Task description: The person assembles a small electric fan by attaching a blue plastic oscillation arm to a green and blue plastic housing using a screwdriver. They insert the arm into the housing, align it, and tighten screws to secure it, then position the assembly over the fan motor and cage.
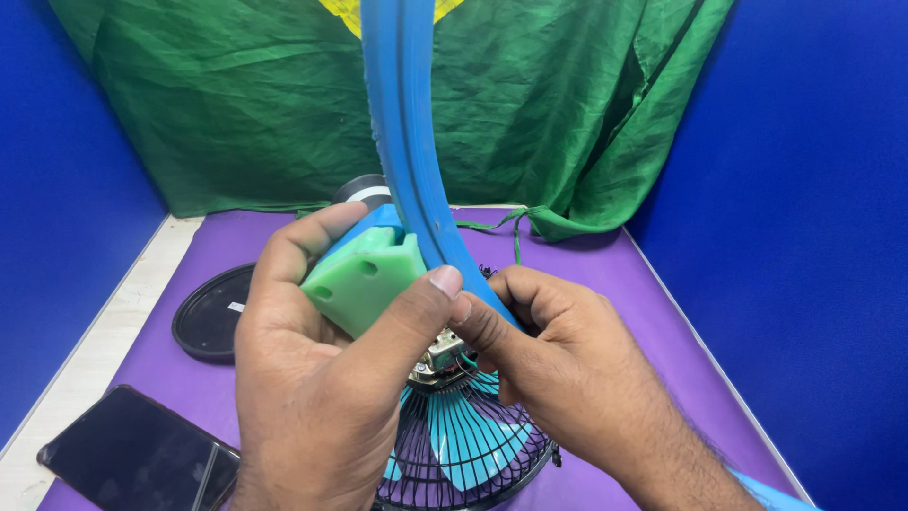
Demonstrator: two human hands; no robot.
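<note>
Hands up close: left hand (pixel 317 378) wraps the green block (pixel 364 277) with its blue cap, thumb pressed on the front edge. Right hand (pixel 558 364) pinches the blue hoop (pixel 409 142) right where it meets the block, just above the fan motor (pixel 440 360). Fan (pixel 463 445) sits below on the purple tabletop (pixel 605 284). Black lid (pixel 213 312) and phone (pixel 132 459) lie left, green cloth (pixel 530 104) behind.

Left hand (pixel 312 378), right hand (pixel 558 360): bare, no rings, no sleeves.
</note>
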